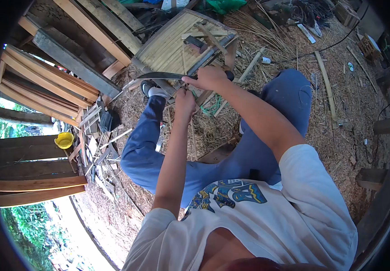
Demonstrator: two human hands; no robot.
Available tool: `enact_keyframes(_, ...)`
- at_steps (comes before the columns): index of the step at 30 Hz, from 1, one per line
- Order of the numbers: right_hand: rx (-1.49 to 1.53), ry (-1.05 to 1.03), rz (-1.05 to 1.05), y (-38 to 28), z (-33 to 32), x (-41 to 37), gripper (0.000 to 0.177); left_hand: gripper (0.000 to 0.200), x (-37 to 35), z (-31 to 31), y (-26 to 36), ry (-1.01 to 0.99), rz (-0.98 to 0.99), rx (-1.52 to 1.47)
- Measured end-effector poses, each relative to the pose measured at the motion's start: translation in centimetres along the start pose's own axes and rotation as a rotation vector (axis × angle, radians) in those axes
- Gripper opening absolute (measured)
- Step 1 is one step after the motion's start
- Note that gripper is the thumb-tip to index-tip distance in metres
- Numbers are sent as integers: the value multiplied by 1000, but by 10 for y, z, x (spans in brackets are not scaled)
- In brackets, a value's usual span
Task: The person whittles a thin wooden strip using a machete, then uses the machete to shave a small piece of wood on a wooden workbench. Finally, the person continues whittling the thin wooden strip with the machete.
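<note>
A long knife with a dark curved blade (161, 76) points leftward, and my right hand (211, 79) is closed round its handle, whose dark end shows past the fist. Just below the blade, my left hand (185, 103) is closed on a thin light strip (194, 137) that hangs below it toward my lap. The two hands are close together, in front of the near edge of a slatted wooden panel (168, 43). A green string (211, 108) lies below my right hand.
On the panel rest a wooden-handled tool (213, 38) and a dark block (196, 44). Curved wooden pieces (46, 81) and planks stand at the left, near a yellow helmet-like bowl (64, 140). Shavings and long sticks (325, 86) cover the ground around my bent legs.
</note>
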State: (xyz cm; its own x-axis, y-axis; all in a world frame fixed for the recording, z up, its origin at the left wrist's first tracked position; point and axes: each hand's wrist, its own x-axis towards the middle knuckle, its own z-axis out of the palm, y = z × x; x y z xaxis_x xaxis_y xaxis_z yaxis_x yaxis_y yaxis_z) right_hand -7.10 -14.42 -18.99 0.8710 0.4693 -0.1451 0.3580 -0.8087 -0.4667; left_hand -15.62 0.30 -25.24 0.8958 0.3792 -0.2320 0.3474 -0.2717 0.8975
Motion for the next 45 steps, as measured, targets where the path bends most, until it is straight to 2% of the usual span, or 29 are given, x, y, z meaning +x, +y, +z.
enact_keyframes(4, -22, -16, 21, 2, -4, 3, 94, 27, 8, 3, 0, 48, 58, 35)
enact_keyframes(7, -38, -57, 22, 5, -6, 8, 94, 24, 25, 5, -18, 164, 426, 189)
enact_keyframes(8, -41, -56, 22, 6, -6, 10, 94, 21, 28, 3, -25, 47, 224, 26)
enact_keyframes(10, -45, -50, 19, 5, -4, 10, 94, 17, -1, -12, 21, -174, -185, -303)
enact_keyframes(16, -50, -80, -2, 3, -10, 9, 96, 14, -5, -22, 29, -345, -337, -602)
enact_keyframes(22, -52, -104, -5, 5, -5, 14, 100, 16, -3, -18, 27, -264, -324, -508)
enact_keyframes(25, -52, -136, 11, 4, -1, 17, 100, 21, -11, -12, 26, -158, -213, -375)
enact_keyframes(28, -52, -126, 3, 4, 3, 18, 100, 27, 2, -8, 0, -78, 22, -150)
enact_keyframes(31, -43, -106, 2, 4, 3, 16, 99, 32, 3, -5, -4, 8, 33, 19)
enact_keyframes(37, -20, -83, -17, 7, 10, 16, 99, 33, 5, -4, -15, 53, 159, 150)
enact_keyframes(43, -27, 13, -45, 9, 21, 16, 97, 33, -17, -8, 9, 38, 23, 93)
enact_keyframes(45, -23, 35, -41, 10, 23, 17, 97, 33, -13, -7, 2, 62, 101, 143)
